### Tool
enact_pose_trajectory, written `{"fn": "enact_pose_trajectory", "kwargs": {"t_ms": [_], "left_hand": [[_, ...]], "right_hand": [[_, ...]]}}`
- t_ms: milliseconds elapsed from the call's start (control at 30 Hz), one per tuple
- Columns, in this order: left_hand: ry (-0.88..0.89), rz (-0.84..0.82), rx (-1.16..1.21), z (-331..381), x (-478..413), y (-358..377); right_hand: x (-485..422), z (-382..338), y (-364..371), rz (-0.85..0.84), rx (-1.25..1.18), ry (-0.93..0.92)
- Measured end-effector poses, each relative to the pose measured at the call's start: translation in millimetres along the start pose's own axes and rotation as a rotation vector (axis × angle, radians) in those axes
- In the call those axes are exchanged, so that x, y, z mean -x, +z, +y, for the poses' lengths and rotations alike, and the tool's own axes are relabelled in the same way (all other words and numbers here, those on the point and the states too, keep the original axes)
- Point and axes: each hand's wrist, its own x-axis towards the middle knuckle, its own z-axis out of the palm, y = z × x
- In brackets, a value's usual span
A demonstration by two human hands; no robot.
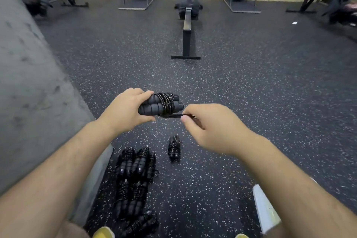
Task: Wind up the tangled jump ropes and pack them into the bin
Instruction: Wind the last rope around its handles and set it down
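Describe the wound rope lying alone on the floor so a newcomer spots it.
From the rowing machine straight ahead, come nearer along the speckled floor. One wound jump rope lies there. Unlike the pile of ropes to its left, it lies alone.

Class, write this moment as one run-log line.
step: rope wrap | left hand: grips jump rope | right hand: pinches cord end | floor: wound bundles, lone bundle apart

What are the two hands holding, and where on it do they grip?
One wound jump rope. The left hand grips one end of its two foam handles; the right hand pinches the loose cord sticking out beneath the coil.
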Motion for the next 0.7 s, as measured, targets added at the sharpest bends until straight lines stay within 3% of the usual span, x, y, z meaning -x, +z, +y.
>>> {"fn": "enact_pose_trajectory", "kwargs": {"t_ms": [167,400,600,700], "left_hand": [[0.226,-0.027,0.007,25.9,0.9,5.2],[0.461,-0.052,0.221,82.4,19.8,-8.9],[0.220,-0.067,0.540,104.4,36.1,-32.0],[0.078,-0.021,0.571,104.1,37.1,-32.0]], "right_hand": [[-4.5,19.0,-6.7,0.152,0.085,-0.133],[-6.1,49.1,-7.8,0.236,-0.102,-0.086],[-1.7,48.6,0.6,-0.157,-0.543,0.292],[3.8,25.2,16.1,-0.442,-0.311,0.367]]}}
